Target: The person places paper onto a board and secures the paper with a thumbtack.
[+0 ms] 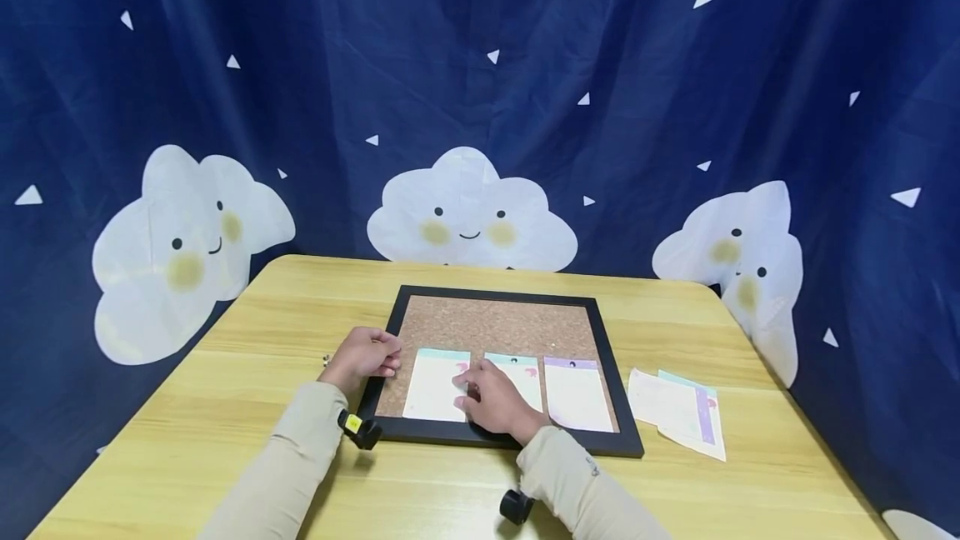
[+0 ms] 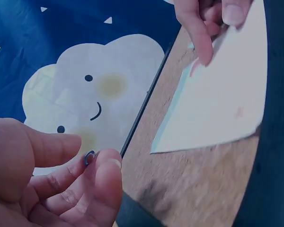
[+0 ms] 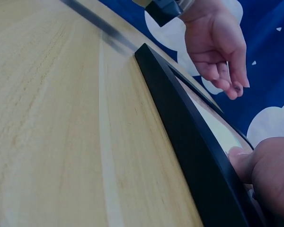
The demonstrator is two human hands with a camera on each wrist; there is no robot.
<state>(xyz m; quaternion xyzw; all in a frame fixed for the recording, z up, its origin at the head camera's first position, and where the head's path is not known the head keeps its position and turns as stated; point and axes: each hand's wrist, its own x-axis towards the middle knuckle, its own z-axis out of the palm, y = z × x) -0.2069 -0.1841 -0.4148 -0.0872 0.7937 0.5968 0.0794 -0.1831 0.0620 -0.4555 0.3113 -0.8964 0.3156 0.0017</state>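
My left hand [image 1: 367, 354] is raised over the left side of the framed cork board [image 1: 495, 319], thumb and fingertips together around a small dark thumbtack [image 2: 89, 158]. With thumb and fingers my right hand [image 1: 491, 397] holds the right edge of the leftmost paper note [image 1: 435, 390], a white sheet with a turquoise top strip and a pink print. That note lies over the lower left of the cork. Beside it, a second turquoise-topped note [image 1: 531, 386], partly hidden by the right hand, and a purple-topped note [image 1: 576, 398] each carry a dark tack at the top.
Loose paper notes [image 1: 675, 407] overlap on the wooden table [image 1: 780, 473] right of the board. The board's black frame [image 1: 626, 407] forms a raised edge around the cork. A dark blue curtain [image 1: 480, 90] with cloud prints hangs behind the table.
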